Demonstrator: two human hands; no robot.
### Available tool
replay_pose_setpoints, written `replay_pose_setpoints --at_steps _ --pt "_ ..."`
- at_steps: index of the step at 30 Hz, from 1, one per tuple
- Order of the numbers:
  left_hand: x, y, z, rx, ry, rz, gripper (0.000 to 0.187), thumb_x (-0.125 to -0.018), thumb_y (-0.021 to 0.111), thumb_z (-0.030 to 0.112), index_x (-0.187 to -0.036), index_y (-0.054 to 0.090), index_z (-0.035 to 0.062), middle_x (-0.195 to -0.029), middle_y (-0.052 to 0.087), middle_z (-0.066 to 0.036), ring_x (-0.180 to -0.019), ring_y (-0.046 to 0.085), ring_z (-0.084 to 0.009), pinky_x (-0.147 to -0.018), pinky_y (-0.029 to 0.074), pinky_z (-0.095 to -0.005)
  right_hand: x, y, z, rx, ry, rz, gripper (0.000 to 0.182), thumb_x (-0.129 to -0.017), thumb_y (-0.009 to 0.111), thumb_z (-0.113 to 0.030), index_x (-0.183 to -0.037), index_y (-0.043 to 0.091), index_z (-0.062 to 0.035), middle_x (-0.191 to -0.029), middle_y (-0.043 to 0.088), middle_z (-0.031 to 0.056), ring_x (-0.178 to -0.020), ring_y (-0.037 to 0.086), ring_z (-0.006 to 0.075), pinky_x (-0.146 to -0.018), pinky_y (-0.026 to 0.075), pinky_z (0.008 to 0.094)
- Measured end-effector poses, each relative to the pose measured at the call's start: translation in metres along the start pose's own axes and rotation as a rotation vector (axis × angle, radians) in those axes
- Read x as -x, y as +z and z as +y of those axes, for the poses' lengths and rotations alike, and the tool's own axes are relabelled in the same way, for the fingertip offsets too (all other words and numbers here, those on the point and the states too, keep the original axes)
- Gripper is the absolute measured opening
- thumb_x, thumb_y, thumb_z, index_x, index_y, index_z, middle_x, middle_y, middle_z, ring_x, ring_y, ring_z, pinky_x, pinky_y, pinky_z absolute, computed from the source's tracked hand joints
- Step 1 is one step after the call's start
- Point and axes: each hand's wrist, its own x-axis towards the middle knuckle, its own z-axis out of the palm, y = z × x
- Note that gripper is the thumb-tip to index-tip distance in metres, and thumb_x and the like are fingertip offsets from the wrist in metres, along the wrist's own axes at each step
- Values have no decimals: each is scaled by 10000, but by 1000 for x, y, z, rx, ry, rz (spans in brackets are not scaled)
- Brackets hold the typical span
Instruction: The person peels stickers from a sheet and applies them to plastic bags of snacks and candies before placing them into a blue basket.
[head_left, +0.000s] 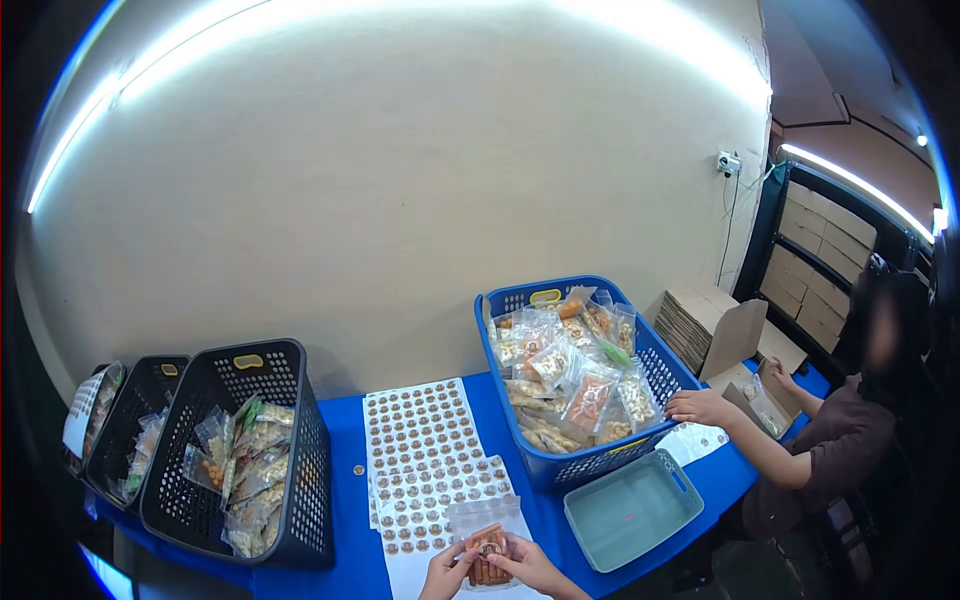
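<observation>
My left hand (pixel 449 574) and my right hand (pixel 534 568) both hold a clear plastic bag (pixel 484 516) of brown stick-shaped snacks at the table's front edge. The fingers of each hand are closed on the bag's sides, and its flat top part points away from me. A round label shows on the bag's front, between my thumbs. Under and beyond the bag lie white sheets of round stickers (pixel 420 440) with brown designs. One loose round sticker (pixel 358 470) is left of the sheets on the blue cloth.
A blue basket (pixel 570 465) full of snack bags stands right of the sheets, behind a grey-green tray (pixel 635 510). Black baskets (pixel 312 470) with more bags stand at left. At right, a co-worker (pixel 840 430) touches the blue basket, beside an open cardboard box (pixel 765 385).
</observation>
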Motion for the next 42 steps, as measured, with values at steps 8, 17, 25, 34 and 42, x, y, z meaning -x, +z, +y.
replay_pose_setpoints --at_steps 8,17,25,34,42 --pt "-25 51 -10 -152 98 -134 322 -847 501 219 -1072 453 -7 -969 527 -52 -838 500 -92 -710 421 -224 8 -55 -26 158 -2 162 249 -778 599 -144 -966 544 10 -906 576 46 -827 532 89 -715 428 224" --pt "-26 115 7 -101 56 -162 385 -815 550 151 -1128 404 -19 -1038 506 -87 -945 521 -152 -769 437 -249 22 -80 -43 373 -193 452 222 -764 615 -160 -862 580 37 -771 615 68 -696 556 86 -626 449 227" --pt "-27 130 -16 -100 108 33 353 -822 543 182 -1087 442 -28 -973 532 -70 -841 529 -100 -691 444 -219 19 -107 -43 165 -72 212 269 -760 623 -181 -940 549 4 -839 588 47 -769 536 83 -681 435 223" --pt "-15 130 -9 -209 137 246 250 -834 529 231 -886 539 -14 -737 572 -28 -641 516 -49 -528 426 -175 18 -117 -25 328 55 -27 352 -768 616 -171 -1044 484 1 -949 554 43 -848 502 75 -737 423 227" --pt "-16 127 -20 -43 135 206 269 -819 556 223 -955 536 -8 -843 579 -65 -730 544 -73 -603 450 -194 25 -105 -61 101 87 -66 330 -787 592 -159 -1052 485 5 -963 550 43 -852 514 94 -760 414 232"
